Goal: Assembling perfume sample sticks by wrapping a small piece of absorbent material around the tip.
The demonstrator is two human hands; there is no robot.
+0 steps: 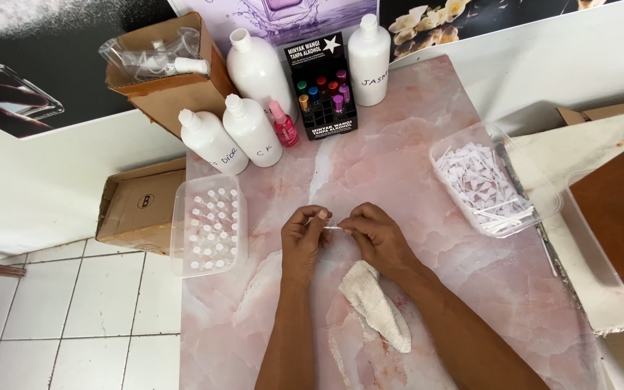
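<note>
At centre frame, my left hand (303, 235) and right hand (373, 235) pinch a thin white strip (332, 228) between them, held above the pink table (413, 173), cloth (377, 303) just below, tub of strips (496, 180) at right.

My bench in a small perfume shop.

Perfume posters (283, 18) hang on the wall behind my pink marble-look bench (399, 159). Against that wall stand four white refill bottles (256, 68) with handwritten labels, a small pink spray bottle (283, 124), and a black display rack (323, 90) of little vials with coloured caps. A clear tub (207, 225) at the bench's left edge is packed with small empty vials, another tub (492, 180) to the right holds paper test strips, and cardboard stock boxes (139, 209) sit by the white tiled floor (66, 318).
</note>
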